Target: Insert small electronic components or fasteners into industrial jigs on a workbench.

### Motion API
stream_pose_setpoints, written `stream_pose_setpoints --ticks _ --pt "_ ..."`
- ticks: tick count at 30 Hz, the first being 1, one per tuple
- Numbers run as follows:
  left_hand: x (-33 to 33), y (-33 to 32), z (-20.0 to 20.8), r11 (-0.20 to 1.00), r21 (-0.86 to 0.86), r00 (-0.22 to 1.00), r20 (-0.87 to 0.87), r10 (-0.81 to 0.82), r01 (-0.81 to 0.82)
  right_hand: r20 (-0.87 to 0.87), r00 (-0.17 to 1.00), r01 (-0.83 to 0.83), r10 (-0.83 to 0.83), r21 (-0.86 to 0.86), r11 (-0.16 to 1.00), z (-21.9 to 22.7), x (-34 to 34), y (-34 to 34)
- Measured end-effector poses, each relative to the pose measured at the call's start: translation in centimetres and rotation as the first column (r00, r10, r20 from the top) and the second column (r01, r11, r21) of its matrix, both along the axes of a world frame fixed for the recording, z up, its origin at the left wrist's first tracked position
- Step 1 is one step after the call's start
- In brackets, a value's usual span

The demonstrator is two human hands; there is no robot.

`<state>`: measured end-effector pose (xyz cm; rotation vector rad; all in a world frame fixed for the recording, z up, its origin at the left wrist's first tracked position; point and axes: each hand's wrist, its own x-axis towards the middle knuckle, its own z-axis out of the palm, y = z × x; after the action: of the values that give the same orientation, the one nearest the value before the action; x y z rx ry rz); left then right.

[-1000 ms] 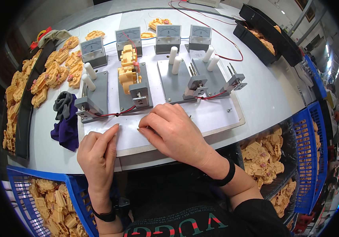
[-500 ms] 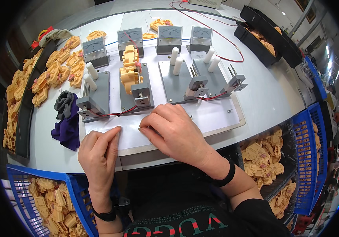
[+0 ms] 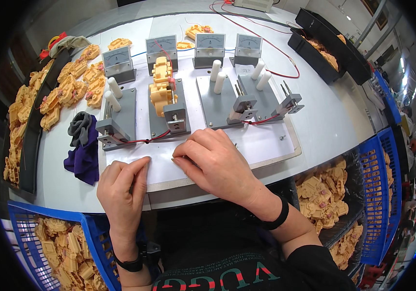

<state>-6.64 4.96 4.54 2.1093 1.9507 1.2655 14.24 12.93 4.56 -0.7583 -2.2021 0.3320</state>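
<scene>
My left hand (image 3: 124, 191) hovers over the front edge of the white work board (image 3: 169, 180), thumb and forefinger pinched. To its right, my right hand (image 3: 215, 157) is bent over the board with its thumb and forefinger tips together. Whatever either pinch may hold is too small or hidden to make out. Just beyond the hands stands a grey test fixture (image 3: 185, 121) carrying a yellow plastic part (image 3: 160, 94) with a red wire. An unloaded fixture (image 3: 127, 116) with two white pegs is to its left, and two more, one of them a grey plate (image 3: 208, 104), are to the right.
Several analog meters, such as one at centre (image 3: 210, 54), line up behind the fixtures. A purple-and-grey cloth (image 3: 83, 157) lies at left, near loose yellow parts (image 3: 69, 92). Blue crates (image 3: 84, 225) flank me, and black trays (image 3: 312, 60) stand at the far right. Red wires cross the table.
</scene>
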Motion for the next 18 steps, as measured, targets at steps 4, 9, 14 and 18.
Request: stream_pose_setpoints --ticks 4,9,14,18 --pt "-0.01 0.09 -0.04 1.000 -0.008 1.000 0.002 0.005 -0.005 0.011 1.000 0.006 -0.006 -0.008 1.000 0.04 0.04 0.09" --pt "-0.18 -0.23 0.26 1.000 0.006 1.000 0.029 0.003 -0.003 0.005 1.000 -0.013 0.013 -0.013 1.000 0.47 -0.33 -0.02" --pt "-0.08 0.11 0.29 0.999 0.044 1.000 -0.023 -0.008 0.009 0.058 0.998 0.031 -0.029 -0.038 0.999 0.72 0.17 -0.33" --pt "-0.11 -0.16 0.04 1.000 0.026 1.000 -0.027 0.012 -0.011 0.055 0.998 0.023 -0.020 -0.048 0.999 0.79 0.01 -0.46"
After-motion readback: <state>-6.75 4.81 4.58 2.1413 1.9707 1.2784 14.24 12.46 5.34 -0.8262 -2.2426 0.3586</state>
